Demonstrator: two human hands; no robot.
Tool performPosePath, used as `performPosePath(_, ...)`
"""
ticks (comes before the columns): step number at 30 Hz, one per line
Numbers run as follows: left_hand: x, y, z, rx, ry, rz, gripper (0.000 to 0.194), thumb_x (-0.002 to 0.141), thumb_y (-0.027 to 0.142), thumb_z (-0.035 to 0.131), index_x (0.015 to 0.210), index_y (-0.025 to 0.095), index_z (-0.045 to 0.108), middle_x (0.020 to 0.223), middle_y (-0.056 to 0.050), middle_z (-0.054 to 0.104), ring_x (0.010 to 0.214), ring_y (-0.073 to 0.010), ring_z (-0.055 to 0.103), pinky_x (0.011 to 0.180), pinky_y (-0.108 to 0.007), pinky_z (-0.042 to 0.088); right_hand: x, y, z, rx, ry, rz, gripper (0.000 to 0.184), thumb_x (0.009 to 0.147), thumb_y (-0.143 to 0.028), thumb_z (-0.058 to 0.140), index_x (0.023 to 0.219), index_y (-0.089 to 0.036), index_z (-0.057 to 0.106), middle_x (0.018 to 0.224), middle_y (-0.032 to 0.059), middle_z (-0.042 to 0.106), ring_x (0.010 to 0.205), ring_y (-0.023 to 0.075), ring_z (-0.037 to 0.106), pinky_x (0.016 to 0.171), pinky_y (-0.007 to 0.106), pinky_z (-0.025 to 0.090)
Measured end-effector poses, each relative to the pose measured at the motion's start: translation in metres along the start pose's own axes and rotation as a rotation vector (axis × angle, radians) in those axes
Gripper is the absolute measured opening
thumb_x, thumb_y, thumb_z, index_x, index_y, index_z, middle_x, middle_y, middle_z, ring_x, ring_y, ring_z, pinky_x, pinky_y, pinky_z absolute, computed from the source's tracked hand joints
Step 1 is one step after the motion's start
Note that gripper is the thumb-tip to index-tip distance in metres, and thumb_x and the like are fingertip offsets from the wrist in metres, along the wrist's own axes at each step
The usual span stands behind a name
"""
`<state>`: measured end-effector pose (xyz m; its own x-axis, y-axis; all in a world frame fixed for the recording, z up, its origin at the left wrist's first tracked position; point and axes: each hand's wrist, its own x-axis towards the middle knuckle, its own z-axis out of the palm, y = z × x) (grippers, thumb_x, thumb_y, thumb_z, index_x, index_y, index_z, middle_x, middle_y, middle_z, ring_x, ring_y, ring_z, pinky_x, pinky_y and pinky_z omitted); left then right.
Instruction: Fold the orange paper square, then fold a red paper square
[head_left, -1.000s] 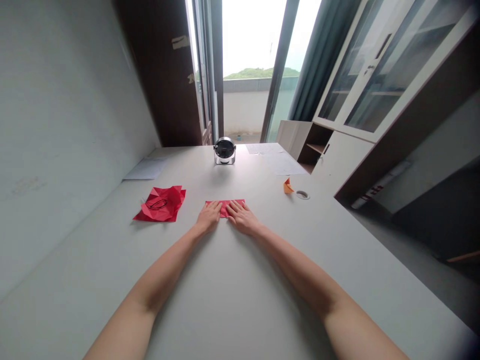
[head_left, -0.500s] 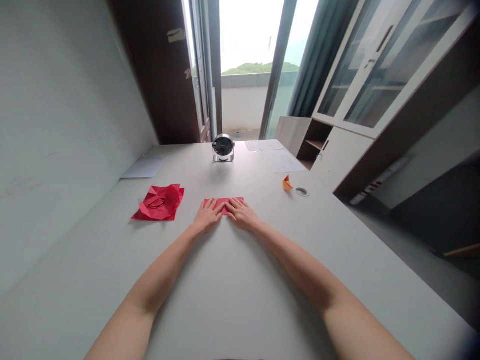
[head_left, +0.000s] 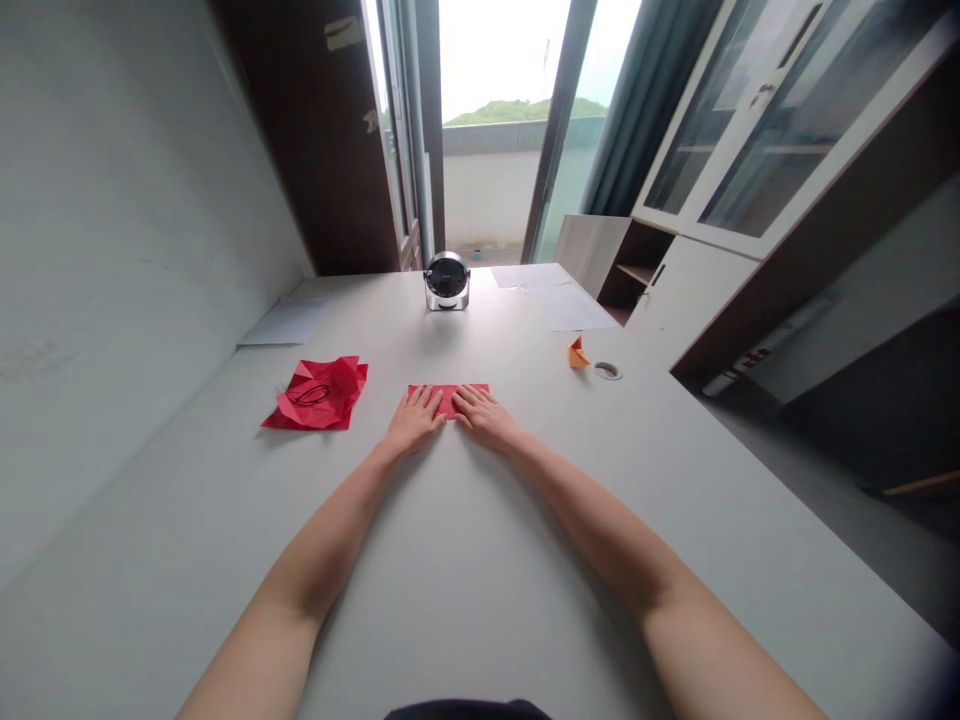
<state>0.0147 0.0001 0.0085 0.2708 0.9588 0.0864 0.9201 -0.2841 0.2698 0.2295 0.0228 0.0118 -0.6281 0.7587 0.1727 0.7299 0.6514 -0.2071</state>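
On white tabletop (head_left: 480, 560), red paper strip (head_left: 448, 400) beneath left fingers (head_left: 424, 399) and right fingers (head_left: 470, 398), both outstretched

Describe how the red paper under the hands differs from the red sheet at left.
The paper strip lies flat, while the crumpled sheet has raised, uneven creases. The paper strip looks rectangular; the crumpled sheet, irregular. The left hand and right hand rest on the paper strip; neither touches the crumpled sheet. Both are red.

Seemingly an office: glass-fronted cabinet (head_left: 726, 150)
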Motion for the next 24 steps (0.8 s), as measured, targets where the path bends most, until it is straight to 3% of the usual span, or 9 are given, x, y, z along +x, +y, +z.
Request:
performPosePath(5, 0.000, -0.005, 0.003, 0.013, 0.018, -0.036, 0.061, 0.097, 0.048, 0.035, 0.153, 0.023, 0.034, 0.163, -0.010, 0.024, 0.151, -0.0315, 0.018, 0.121, -0.055, 0.011, -0.004, -0.001, -0.002, -0.032, 0.038, 0.092, 0.058, 0.102, -0.046, 0.033, 0.151, -0.016, 0.039, 0.158, 0.0127, 0.034, 0.148, 0.0257, 0.026, 0.121, 0.044, 0.019)
performPosePath(11, -0.001, -0.001, 0.002, 0.002, -0.028, 0.078, 0.059, 0.097, 0.046, 0.036, 0.153, 0.027, 0.034, 0.162, -0.006, 0.026, 0.151, -0.0270, 0.018, 0.122, -0.052, 0.013, -0.004, -0.009, -0.009, -0.038, 0.036, 0.004, 0.051, 0.102, -0.040, 0.032, 0.149, -0.021, 0.042, 0.157, 0.0112, 0.036, 0.147, 0.0244, 0.028, 0.120, 0.045, 0.020)
performPosePath(18, -0.005, -0.005, -0.003, -0.034, 0.107, -0.072, 0.061, 0.095, 0.047, 0.041, 0.149, 0.019, 0.039, 0.159, -0.014, 0.032, 0.147, -0.0307, 0.026, 0.120, -0.053, 0.016, -0.006, 0.007, -0.009, -0.041, 0.015, 0.134, 0.052, 0.102, -0.041, 0.031, 0.149, -0.019, 0.041, 0.158, 0.0129, 0.033, 0.148, 0.0255, 0.027, 0.119, 0.046, 0.019)
performPosePath(21, -0.009, -0.003, -0.010, -0.027, 0.198, -0.022, 0.055, 0.096, 0.041, 0.041, 0.147, 0.020, 0.043, 0.157, -0.013, 0.036, 0.146, -0.0283, 0.030, 0.121, -0.049, 0.019, -0.008, 0.008, -0.008, -0.044, -0.014, 0.082, 0.052, 0.103, -0.041, 0.031, 0.149, -0.020, 0.040, 0.159, 0.0118, 0.033, 0.148, 0.0249, 0.026, 0.120, 0.045, 0.018)
performPosePath(24, -0.011, 0.003, -0.013, 0.032, 0.130, 0.058, 0.055, 0.095, 0.046, 0.043, 0.146, 0.024, 0.044, 0.157, -0.009, 0.037, 0.146, -0.0265, 0.030, 0.121, -0.046, 0.018, -0.007, 0.003, -0.006, -0.039, -0.011, 0.068, 0.051, 0.103, -0.041, 0.032, 0.149, -0.022, 0.041, 0.158, 0.0099, 0.034, 0.147, 0.0239, 0.027, 0.119, 0.044, 0.018)
